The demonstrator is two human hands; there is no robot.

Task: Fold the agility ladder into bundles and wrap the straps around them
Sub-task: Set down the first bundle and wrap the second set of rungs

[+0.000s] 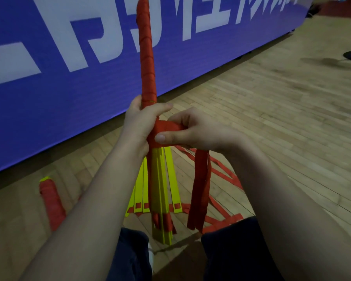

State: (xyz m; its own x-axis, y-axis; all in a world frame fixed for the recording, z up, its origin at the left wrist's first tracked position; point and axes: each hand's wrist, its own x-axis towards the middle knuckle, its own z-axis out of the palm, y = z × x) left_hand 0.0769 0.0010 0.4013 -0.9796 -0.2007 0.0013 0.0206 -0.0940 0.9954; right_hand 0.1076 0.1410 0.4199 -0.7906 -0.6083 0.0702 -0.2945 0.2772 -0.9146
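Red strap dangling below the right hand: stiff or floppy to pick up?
Probably floppy: the red strap hangs limp in folds under the right hand. Likely light too; more of it lies flat on the floor.

The upright bundle [148,63] is a long stack of ladder rungs standing nearly vertical. Its upper part is wound tightly in red, turn over turn, past the top edge of the view. Below the wrapping, the bare yellow rungs [160,179] fan out slightly, flat and narrow, with red webbing threaded through slots near their lower ends. At the lowest turn the red strap [168,126] leaves the bundle sideways to the right as a flat band. It then drops in loose hanging folds [200,189] just right of the rungs. More trailing strap [223,175] lies on the floor right of the bundle. Well left of it lies a second bundle [51,201], wound in red with a yellow tip showing.
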